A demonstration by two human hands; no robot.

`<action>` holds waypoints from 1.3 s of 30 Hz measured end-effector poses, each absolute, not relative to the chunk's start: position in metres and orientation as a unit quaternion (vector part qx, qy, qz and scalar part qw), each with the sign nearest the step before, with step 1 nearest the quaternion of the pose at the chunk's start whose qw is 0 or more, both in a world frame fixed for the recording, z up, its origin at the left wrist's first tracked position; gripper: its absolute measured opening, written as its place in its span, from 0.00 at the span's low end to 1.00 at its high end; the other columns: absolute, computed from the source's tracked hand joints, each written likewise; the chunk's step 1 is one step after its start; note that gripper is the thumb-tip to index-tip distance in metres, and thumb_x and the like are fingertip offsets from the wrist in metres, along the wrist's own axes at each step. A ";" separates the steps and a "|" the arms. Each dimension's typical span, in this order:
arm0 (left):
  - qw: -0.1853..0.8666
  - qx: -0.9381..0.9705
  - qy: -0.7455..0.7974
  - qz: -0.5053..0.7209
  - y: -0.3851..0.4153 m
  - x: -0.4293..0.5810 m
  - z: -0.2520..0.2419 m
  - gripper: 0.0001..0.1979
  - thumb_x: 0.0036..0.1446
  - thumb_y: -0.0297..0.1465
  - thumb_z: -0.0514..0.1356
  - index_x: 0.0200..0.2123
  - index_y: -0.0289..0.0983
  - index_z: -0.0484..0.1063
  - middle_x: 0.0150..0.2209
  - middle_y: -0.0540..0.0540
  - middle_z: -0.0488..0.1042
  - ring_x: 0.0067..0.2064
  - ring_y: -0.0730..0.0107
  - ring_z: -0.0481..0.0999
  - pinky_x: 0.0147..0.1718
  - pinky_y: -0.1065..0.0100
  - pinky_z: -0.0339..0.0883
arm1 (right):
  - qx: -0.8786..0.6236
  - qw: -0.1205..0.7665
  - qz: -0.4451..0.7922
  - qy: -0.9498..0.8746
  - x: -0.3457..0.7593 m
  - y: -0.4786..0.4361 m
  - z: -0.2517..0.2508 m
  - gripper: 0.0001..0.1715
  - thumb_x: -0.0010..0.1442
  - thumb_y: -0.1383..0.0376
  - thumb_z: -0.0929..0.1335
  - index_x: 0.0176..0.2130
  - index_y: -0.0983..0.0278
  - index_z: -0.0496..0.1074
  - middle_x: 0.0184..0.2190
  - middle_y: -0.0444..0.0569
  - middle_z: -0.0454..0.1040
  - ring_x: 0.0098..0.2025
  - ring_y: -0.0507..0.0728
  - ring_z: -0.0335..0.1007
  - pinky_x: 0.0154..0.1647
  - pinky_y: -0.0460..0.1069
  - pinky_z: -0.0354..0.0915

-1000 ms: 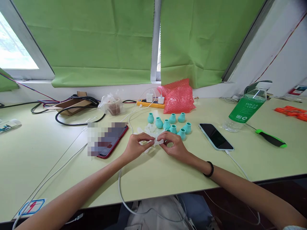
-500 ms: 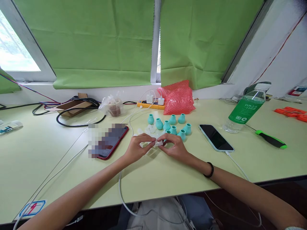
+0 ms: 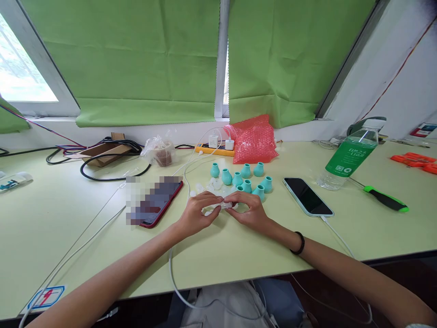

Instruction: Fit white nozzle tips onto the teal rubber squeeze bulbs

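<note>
Between my two hands is a small translucent white plastic piece point(image 3: 225, 205), its exact kind too small to make out. My left hand point(image 3: 198, 213) pinches its left side with thumb and fingertips. From the right, my right hand point(image 3: 251, 210) grips the same piece, fingertips close to those of the left. Just beyond the hands lie several more translucent white pieces point(image 3: 215, 184). Several small turquoise bulb-shaped pieces with open necks point(image 3: 226, 176) stand behind and to the right of them. My fingers partly hide the held piece and the nearest loose ones.
A red-cased phone point(image 3: 160, 207) lies left and another phone point(image 3: 307, 196), plugged into a cable, lies right. A water bottle point(image 3: 351, 155) and a screwdriver point(image 3: 385, 198) are farther right. Behind are pink bubble wrap point(image 3: 256, 141), a power strip point(image 3: 218, 150) and a bagged cup point(image 3: 163, 154).
My fingers shift slightly around the small translucent piece, the left hand's fingers flattening over it. The things on the table stay where they were.
</note>
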State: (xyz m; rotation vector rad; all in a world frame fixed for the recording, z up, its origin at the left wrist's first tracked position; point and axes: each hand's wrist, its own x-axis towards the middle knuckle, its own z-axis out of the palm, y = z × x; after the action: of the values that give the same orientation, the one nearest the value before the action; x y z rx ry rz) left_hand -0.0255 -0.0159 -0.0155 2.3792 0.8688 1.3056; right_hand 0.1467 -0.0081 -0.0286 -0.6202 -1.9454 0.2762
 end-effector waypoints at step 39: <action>0.578 0.672 0.320 0.336 -0.012 -0.029 -0.004 0.15 0.47 0.37 0.57 0.33 0.31 0.70 0.23 0.46 0.70 0.22 0.76 0.67 0.21 0.73 0.63 | -0.198 0.522 0.022 -0.829 0.146 -0.013 -0.031 0.12 0.49 0.73 0.65 0.35 0.59 0.67 0.32 0.48 0.69 0.34 0.51 0.67 0.29 0.46 0.67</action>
State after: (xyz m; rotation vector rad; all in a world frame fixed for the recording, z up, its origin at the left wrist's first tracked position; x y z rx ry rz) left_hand -0.0287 -0.0118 -0.0042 1.5710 0.7478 0.7863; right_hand 0.1462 -0.0131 -0.0309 -0.4738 -1.9862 0.0532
